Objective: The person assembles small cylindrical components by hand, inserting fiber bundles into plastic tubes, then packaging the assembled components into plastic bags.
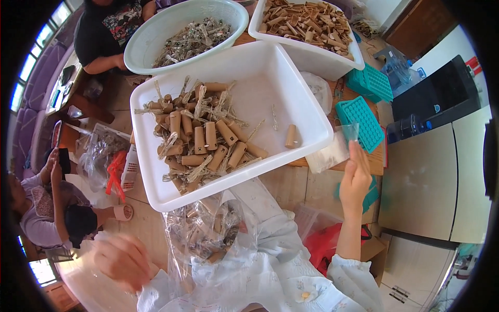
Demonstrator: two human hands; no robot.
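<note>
My right hand [354, 179] is raised at the table's right edge, its fingers together on a small clear plastic bag [349, 131]. Beside it lies a stack of flat clear bags [329, 156]. Low on the left, my left hand [122, 260] is smeared by motion, so its fingers cannot be made out. In front of me a white plastic tub [260, 73] holds a heap of tan cork-like cylinders [210, 136] with thin wire bundles attached. One cylinder [291, 136] lies apart at the tub's right. A clear bag of similar pieces [208, 229] rests at my lap.
Behind the tub stand a pale round basin [136, 49] of wire bundles and a white bin [291, 44] of cork-coloured pieces. Teal trays [361, 122] sit at the right. One person [106, 36] is across the table; another [52, 208] sits at the left.
</note>
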